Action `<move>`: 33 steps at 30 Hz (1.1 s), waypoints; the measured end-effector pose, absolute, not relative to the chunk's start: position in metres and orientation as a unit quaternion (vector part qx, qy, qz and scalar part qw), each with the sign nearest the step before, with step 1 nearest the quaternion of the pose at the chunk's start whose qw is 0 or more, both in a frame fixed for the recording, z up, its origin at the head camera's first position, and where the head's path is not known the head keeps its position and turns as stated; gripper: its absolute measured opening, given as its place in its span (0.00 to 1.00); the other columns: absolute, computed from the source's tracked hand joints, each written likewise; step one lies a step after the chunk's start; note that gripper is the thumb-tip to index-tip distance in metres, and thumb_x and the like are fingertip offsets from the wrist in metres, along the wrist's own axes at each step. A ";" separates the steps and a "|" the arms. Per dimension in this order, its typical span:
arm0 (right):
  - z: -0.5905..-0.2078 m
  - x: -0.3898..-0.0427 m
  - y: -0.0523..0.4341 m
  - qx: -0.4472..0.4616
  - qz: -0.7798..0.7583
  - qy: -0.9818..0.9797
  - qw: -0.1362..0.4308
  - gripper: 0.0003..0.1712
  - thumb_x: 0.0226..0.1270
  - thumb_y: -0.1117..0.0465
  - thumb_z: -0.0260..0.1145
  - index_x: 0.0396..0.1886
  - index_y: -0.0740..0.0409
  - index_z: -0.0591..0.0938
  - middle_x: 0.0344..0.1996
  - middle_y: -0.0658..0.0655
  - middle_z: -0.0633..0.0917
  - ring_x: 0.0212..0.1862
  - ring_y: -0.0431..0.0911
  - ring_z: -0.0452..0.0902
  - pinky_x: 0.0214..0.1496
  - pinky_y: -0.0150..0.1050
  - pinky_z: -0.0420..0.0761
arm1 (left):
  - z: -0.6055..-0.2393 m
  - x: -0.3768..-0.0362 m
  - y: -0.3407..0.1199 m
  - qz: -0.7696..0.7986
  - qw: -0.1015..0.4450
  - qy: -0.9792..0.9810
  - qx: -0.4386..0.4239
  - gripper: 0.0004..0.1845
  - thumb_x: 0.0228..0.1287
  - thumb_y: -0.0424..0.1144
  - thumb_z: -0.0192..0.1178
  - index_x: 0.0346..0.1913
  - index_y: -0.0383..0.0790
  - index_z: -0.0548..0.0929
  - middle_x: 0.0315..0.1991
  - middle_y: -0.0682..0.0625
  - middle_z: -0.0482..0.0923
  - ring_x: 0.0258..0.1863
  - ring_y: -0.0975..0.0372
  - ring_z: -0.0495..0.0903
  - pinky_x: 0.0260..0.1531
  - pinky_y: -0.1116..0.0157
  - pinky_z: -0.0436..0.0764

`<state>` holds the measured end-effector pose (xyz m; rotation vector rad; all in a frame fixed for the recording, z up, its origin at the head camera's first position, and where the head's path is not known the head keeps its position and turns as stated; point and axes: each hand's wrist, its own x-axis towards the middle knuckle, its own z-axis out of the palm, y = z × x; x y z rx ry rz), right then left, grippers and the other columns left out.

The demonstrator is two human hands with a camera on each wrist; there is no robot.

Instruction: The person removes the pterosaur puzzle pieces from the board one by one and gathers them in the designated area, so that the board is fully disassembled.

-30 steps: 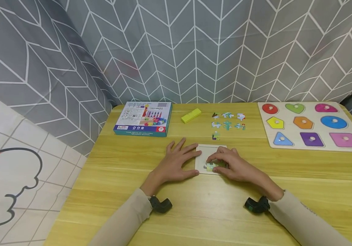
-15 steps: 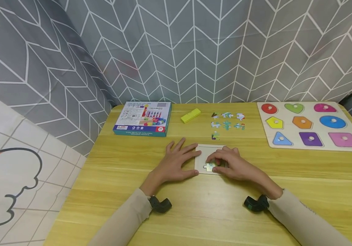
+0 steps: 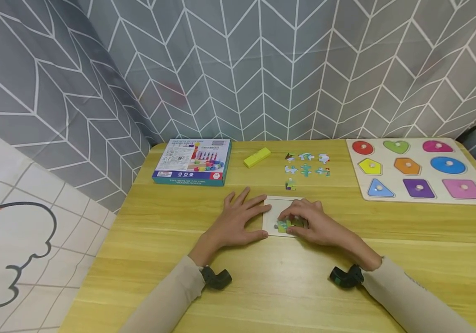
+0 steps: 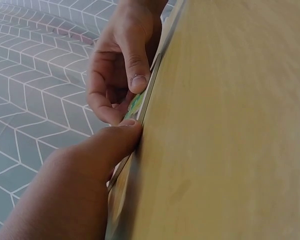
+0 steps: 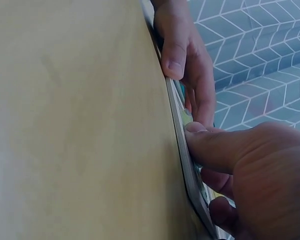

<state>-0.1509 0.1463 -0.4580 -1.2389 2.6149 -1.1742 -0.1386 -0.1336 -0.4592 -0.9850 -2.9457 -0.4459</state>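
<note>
Right hand (image 3: 319,226) is pinching a small green-yellow puzzle piece (image 3: 284,225), pressing it into the white puzzle tray (image 3: 272,206) at mid-bench. Piece is lying flat inside the tray's near part, mostly covered by fingers. Left hand (image 3: 238,219) is resting flat, fingers spread, thumb touching the tray's left edge. Loose puzzle pieces (image 3: 306,164) are sitting behind the tray on the yellow wood bench (image 3: 159,217).
</note>
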 end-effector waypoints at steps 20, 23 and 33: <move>-0.455 -0.153 0.148 -0.414 -0.359 0.836 0.008 0.18 0.61 0.58 0.77 0.51 0.45 0.89 0.39 0.40 0.85 0.36 0.35 0.71 0.42 0.37 0.52 | -0.460 -0.138 -0.134 -0.143 -0.002 -0.939 -0.313 0.37 0.66 0.70 0.53 0.76 0.65 0.67 0.81 0.60 0.56 0.83 0.45 0.44 0.75 0.36 0.43; -0.456 -0.153 0.148 -0.414 -0.357 0.837 0.013 0.19 0.60 0.55 0.78 0.52 0.44 0.89 0.39 0.40 0.85 0.38 0.34 0.72 0.43 0.37 0.52 | -0.460 -0.138 -0.134 -0.144 -0.002 -0.939 -0.313 0.37 0.66 0.70 0.53 0.76 0.64 0.67 0.81 0.60 0.56 0.83 0.45 0.44 0.75 0.35 0.43; -0.456 -0.154 0.147 -0.420 -0.361 0.833 0.012 0.20 0.59 0.54 0.78 0.53 0.46 0.89 0.42 0.41 0.85 0.41 0.34 0.74 0.44 0.36 0.53 | -0.461 -0.139 -0.134 -0.143 -0.001 -0.939 -0.312 0.38 0.66 0.70 0.53 0.76 0.64 0.67 0.81 0.61 0.56 0.83 0.46 0.44 0.75 0.36 0.43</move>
